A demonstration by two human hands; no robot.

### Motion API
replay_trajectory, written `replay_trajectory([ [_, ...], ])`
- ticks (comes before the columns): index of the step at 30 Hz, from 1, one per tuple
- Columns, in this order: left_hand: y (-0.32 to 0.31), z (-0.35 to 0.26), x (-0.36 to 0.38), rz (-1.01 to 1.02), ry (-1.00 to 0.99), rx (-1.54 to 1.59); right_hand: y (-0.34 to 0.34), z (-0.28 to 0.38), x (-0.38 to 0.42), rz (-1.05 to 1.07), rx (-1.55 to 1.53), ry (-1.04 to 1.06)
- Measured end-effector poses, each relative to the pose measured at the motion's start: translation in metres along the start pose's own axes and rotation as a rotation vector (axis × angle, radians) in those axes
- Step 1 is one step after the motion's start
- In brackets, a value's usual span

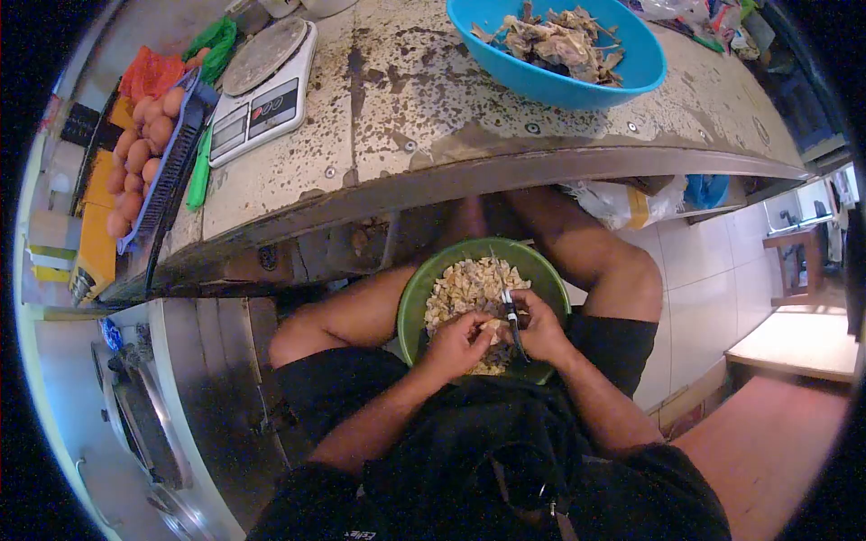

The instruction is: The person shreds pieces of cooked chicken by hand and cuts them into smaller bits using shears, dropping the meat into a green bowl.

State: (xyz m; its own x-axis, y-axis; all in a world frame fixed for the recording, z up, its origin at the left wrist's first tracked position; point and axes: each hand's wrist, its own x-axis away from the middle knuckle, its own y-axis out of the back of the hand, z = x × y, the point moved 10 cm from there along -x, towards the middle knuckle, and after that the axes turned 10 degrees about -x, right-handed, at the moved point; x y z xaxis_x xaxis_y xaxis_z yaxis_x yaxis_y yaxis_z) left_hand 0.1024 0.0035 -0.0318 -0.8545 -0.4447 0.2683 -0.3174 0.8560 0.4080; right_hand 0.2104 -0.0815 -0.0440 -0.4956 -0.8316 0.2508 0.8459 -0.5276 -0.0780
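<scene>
A green bowl (409, 316) rests between my legs, holding many small pale, cream-brown chopped pieces (460, 287). Over the bowl, my left hand (457, 344) is closed, pinching a pale piece (492, 334) of the same look between thumb and fingers. Beside it, my right hand (539, 331) is wrapped round a thin-bladed cutting tool (511, 316) with a black and white handle. The narrow blade points away from me over the chopped pieces. Whether the tool is a knife or scissors I cannot make out. Some darker bits lie below my hands.
On the speckled counter ahead stand a blue basin (577, 86) of brownish torn pieces, a white kitchen scale (262, 104) and a basket (167, 171) of eggs. A green-handled utensil (199, 171) lies by the scale. The counter edge (469, 171) overhangs my knees.
</scene>
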Motion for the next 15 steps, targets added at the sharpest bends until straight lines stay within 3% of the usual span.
replay_trajectory([
  [3,0.001,0.002,-0.001,-0.051,-0.084,-0.115,-0.003,0.002,0.002,0.018,0.035,0.032],
  [6,-0.005,0.018,-0.006,-0.03,-0.013,-0.025,-0.004,0.015,0.005,0.004,0.073,0.014],
  [8,-0.006,0.025,-0.008,-0.037,-0.031,0.31,-0.002,0.015,0.004,-0.009,0.107,-0.002],
  [15,-0.002,0.02,-0.01,0.017,0.094,0.327,-0.003,0.018,0.003,0.009,0.002,0.015],
])
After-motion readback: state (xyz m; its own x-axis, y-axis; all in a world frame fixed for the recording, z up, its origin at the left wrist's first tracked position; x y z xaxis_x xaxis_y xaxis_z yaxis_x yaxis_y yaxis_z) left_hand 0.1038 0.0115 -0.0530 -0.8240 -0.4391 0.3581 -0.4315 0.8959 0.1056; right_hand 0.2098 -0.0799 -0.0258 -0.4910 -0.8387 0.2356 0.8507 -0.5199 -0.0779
